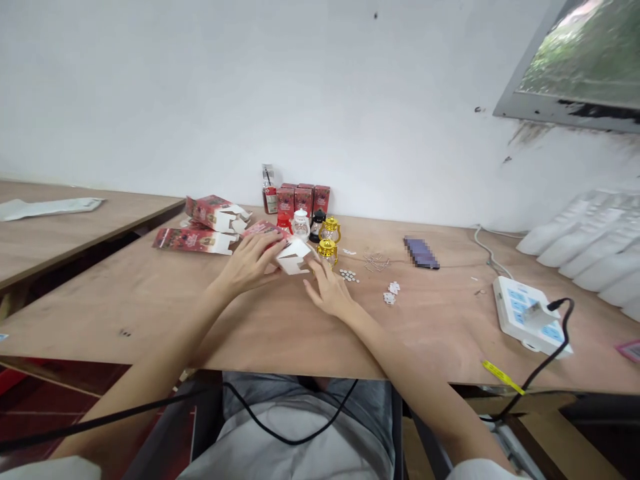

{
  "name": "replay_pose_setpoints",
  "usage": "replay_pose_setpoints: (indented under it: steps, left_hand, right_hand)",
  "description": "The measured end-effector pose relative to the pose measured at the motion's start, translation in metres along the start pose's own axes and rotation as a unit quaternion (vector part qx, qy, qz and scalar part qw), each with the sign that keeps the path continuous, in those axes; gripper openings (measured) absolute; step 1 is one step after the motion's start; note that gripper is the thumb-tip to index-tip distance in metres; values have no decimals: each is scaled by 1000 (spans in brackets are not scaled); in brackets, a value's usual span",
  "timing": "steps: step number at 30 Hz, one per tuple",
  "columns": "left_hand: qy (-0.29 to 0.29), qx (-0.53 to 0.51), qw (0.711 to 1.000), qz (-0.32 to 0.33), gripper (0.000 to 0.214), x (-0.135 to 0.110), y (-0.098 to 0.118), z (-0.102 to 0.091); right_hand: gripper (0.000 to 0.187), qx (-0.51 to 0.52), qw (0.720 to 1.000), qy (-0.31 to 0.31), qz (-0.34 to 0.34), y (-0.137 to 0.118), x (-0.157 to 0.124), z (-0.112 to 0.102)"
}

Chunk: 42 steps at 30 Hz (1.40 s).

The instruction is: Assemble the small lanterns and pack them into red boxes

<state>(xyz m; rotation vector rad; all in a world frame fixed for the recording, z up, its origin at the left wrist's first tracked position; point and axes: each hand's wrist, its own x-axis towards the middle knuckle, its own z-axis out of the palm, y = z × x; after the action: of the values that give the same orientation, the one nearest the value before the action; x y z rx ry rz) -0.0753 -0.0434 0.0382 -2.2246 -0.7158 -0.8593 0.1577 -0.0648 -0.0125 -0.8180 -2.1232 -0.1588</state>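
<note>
A small red printed cardboard box (294, 257) lies tilted above the table, its white end flaps unfolded towards me. My left hand (256, 259) is closed around its left side, and the fingers cover part of the red print. At the flaps' right edge, my right hand (329, 287) has its fingers stretched out and its thumb apart, the fingertips touching or very close to the white card. Just behind stand small lanterns: a red one (285, 221), a white one (301, 225), a black one (317, 225) and two gold ones (327, 251).
Flattened red boxes (193, 240) lie left. Closed red boxes (303, 200) stand by the wall beside a clear bottle-like container (269, 190). To the right are button cells (349, 275), screws (376, 262), white pieces (391, 292), a phone (421, 253) and a power strip (525, 313).
</note>
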Motion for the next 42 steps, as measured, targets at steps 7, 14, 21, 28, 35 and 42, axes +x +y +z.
replay_pose_setpoints:
  steps: [7, 14, 21, 28, 35, 42]
  left_hand:
    - [100, -36, 994, 35, 66, -6, 12, 22]
    - [100, -4, 995, 7, 48, -11, 31, 24]
    - [81, 13, 997, 2, 38, -15, 33, 29]
    - [39, -32, 998, -32, 40, -20, 30, 29]
    - [40, -45, 998, -28, 41, -20, 30, 30]
    - [53, -28, 998, -8, 26, -22, 31, 31]
  right_hand:
    - [25, 31, 998, 48, 40, 4, 1, -5]
    - [30, 93, 989, 102, 60, 10, 2, -3]
    - [40, 95, 986, 103, 90, 12, 6, -7]
    - [28, 128, 984, 63, 108, 14, 5, -4]
    - [45, 141, 983, 44, 106, 17, 1, 3]
    - [45, 165, 979, 34, 116, 11, 0, 2]
